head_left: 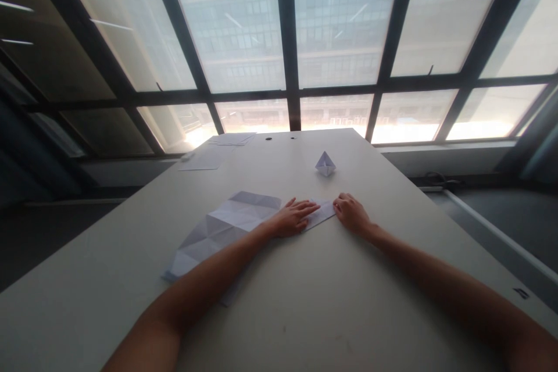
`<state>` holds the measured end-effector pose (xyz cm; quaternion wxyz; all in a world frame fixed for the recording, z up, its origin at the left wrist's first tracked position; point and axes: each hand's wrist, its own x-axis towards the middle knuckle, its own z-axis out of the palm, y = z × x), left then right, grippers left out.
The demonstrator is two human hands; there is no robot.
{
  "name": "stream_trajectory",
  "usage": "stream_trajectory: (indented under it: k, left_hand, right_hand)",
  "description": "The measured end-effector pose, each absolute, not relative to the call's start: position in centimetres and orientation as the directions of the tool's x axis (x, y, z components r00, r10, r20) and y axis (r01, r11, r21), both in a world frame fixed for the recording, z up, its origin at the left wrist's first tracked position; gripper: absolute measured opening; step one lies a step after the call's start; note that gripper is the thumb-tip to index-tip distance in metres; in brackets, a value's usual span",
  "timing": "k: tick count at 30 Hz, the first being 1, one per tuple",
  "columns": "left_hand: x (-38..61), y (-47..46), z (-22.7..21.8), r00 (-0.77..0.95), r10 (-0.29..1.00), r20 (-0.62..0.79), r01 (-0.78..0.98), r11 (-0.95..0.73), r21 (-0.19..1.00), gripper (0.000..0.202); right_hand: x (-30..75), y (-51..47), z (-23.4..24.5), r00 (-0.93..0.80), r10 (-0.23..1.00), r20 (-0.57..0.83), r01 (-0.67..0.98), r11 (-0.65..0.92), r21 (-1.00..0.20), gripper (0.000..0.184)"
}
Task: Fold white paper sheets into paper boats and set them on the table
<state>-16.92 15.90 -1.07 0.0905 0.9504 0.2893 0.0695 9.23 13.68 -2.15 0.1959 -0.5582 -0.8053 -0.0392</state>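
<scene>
A small folded piece of white paper [321, 215] lies flat on the table between my hands. My left hand [291, 218] rests on its left part, fingers stretched out and pointing right. At the paper's right end, my right hand [351, 212] has its fingers curled in a pinch on the edge. A larger creased sheet of paper [222, 224] lies unfolded to the left, partly behind my left forearm. Beyond my hands stands a folded paper boat [325, 164], its peak pointing up.
Several flat paper sheets [204, 158] lie at the far left of the white table [279, 325]. Two dark round holes show near its far edge. Large framed windows [244, 29] rise behind it. A small dark mark [521, 292] is near the right edge.
</scene>
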Motion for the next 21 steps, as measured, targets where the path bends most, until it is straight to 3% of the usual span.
stream_trajectory:
  k: [3,7,12,17,21]
  left_hand:
    - [-17.0,15.5,-0.8,0.814,0.562,0.143,0.543,-0.826,0.152,0.052]
    - [-16.8,14.9,-0.5,0.831,0.523,0.191,0.503,-0.852,0.143,0.047]
    - [-16.3,14.5,-0.3,0.889,0.446,0.103,0.42,-0.884,0.205,0.065]
    - [-16.2,14.5,-0.3,0.894,0.442,0.073,0.425,-0.888,0.177,0.066]
    - [-16.2,14.6,-0.3,0.899,0.438,0.027,0.426,-0.886,0.185,0.066]
  right_hand:
    - [8.0,12.9,-2.0,-0.358,0.866,0.35,0.897,0.422,-0.128,0.024]
    - [7.8,12.7,-2.0,-0.409,0.844,0.348,0.852,0.49,-0.187,0.022]
    - [8.2,13.0,-2.3,-0.472,0.793,0.384,0.741,0.593,-0.315,0.022]
    - [7.9,13.2,-2.8,-0.508,0.746,0.43,0.653,0.659,-0.373,0.024]
    - [7.6,13.4,-3.2,-0.48,0.776,0.409,0.685,0.623,-0.378,0.035]
